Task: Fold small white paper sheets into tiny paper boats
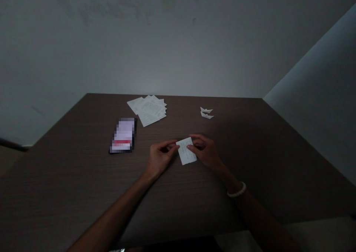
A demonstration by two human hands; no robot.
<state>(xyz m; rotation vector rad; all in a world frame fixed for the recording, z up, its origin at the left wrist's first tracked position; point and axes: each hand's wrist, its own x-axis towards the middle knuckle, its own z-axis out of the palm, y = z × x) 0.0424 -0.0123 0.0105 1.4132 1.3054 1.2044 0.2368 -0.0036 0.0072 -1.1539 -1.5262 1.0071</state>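
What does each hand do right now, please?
Left hand: closed, pinching the small paper's left edge.
Right hand: closed on the same paper, thumb on top.

On my feed, the screen of the phone (122, 135) is blurred into blocks. Left of the phone, a dark object (12, 145) is cut off by the edge. I can't read the print on the papers (150, 109) beside the phone.

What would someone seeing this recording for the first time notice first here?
Probably the small printed paper held between the left hand and the right hand, bright against the dark table. Next, the pixelated phone screen on the left, with fanned printed sheets just beyond it. Two small folded paper shapes lie farther right.
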